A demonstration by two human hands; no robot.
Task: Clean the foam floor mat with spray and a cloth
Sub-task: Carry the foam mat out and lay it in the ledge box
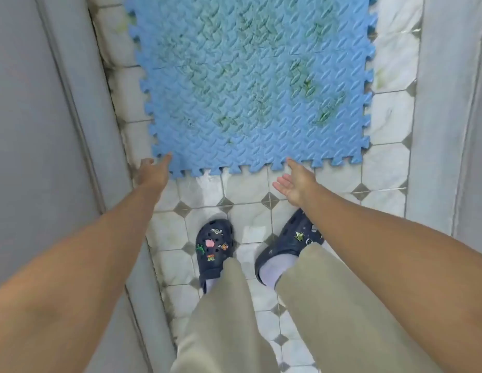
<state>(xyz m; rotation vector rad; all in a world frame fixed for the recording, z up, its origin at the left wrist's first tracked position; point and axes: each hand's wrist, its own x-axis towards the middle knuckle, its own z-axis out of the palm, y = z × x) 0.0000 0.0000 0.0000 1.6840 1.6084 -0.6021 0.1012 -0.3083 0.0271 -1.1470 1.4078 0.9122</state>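
A blue foam floor mat [250, 84] with jigsaw edges lies flat on the tiled floor ahead of me. Green and dark smears stain its textured middle and right side. My left hand [153, 170] is stretched out at the mat's near left corner, fingers straight, a fingertip at the edge. My right hand [295, 181] hovers just before the mat's near edge, palm turned inward, fingers relaxed and holding nothing. No spray bottle or cloth is in view.
White octagonal floor tiles [385, 162] run along a narrow passage between grey walls, left wall [32, 130] and right wall [450, 103]. My feet in dark clogs [214, 249] stand just short of the mat.
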